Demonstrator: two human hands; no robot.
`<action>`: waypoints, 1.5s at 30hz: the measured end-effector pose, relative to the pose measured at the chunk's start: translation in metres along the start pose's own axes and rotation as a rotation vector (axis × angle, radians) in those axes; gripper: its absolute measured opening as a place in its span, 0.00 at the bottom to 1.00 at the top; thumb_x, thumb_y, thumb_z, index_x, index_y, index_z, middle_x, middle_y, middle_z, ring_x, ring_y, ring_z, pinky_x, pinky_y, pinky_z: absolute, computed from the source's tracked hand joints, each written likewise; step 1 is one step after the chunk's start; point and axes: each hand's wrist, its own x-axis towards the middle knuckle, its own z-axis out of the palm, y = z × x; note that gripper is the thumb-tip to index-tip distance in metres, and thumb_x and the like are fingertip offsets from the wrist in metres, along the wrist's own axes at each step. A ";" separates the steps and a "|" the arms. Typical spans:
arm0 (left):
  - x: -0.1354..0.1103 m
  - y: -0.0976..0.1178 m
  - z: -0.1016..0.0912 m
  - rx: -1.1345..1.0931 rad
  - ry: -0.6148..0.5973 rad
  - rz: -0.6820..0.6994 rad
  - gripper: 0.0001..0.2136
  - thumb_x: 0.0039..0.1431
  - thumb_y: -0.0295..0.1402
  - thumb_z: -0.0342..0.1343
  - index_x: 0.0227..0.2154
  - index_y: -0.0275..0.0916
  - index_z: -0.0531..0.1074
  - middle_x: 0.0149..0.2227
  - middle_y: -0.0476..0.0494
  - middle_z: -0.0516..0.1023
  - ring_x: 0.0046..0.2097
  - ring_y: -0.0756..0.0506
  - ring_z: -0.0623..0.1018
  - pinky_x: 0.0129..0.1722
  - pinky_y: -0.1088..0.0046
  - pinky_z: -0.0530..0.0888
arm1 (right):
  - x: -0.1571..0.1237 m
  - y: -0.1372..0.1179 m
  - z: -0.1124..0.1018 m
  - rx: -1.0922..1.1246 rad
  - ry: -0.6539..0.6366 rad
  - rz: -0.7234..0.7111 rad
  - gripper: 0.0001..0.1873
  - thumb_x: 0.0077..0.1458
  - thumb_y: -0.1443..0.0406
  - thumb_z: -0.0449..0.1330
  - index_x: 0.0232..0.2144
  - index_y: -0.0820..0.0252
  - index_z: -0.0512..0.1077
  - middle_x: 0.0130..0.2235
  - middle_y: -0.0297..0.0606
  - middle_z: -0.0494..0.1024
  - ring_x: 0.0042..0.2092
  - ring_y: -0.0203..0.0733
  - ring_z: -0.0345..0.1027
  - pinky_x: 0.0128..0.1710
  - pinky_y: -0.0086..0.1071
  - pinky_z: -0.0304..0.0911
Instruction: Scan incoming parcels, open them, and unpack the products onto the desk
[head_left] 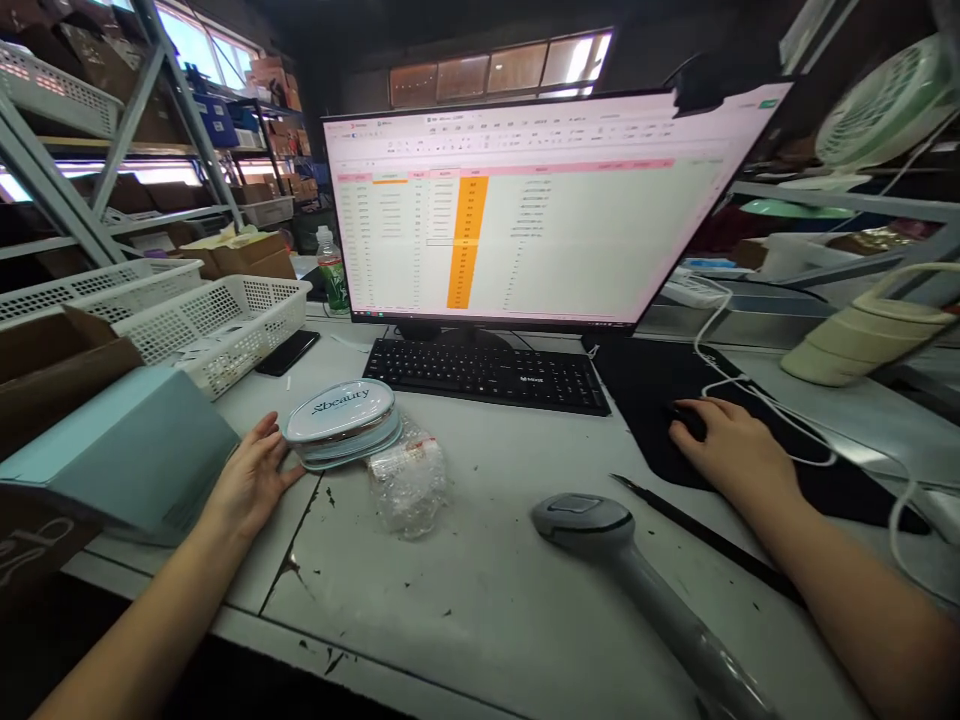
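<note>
Left hand (251,475) and right hand (729,450) at a pale bench (480,600); the left is open, fingers loosely spread and palm turned toward a zipped oval pouch (342,412) lettered "beauty", with the digits at the pouch's left end; whether they press on it cannot be told; the right is curled over a black mouse (690,422), gripping it on a black mouse pad (637,385) toward the bench's right edge. The pouch lies flat, lettered face up, left of the bench's middle and back from its near edge; a bubble-wrapped item (411,490) lies against its right side, nearer that edge; a light-blue box (112,450) stands by the bench's near left corner, beside the left forearm. A grey handheld scanner (585,525) lies by the near edge, its handle running out of view at the bottom; a slim black tool (697,525) lies slanted between scanner and right forearm. Toward the far edge, a black keyboard (487,376) lies before a monitor (600,240) showing a spreadsheet with an orange column; farther left, a dark phone (289,353) lies just beside a white perforated basket (244,310), with a green-labelled bottle (332,275) near the monitor's left side.
</note>
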 end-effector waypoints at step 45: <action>0.006 -0.005 -0.003 0.064 -0.094 0.019 0.12 0.51 0.28 0.68 0.40 0.38 0.79 0.42 0.42 0.77 0.41 0.46 0.77 0.36 0.69 0.82 | 0.001 -0.003 -0.002 0.002 -0.030 0.003 0.32 0.64 0.51 0.44 0.60 0.60 0.72 0.63 0.51 0.68 0.60 0.61 0.66 0.58 0.49 0.65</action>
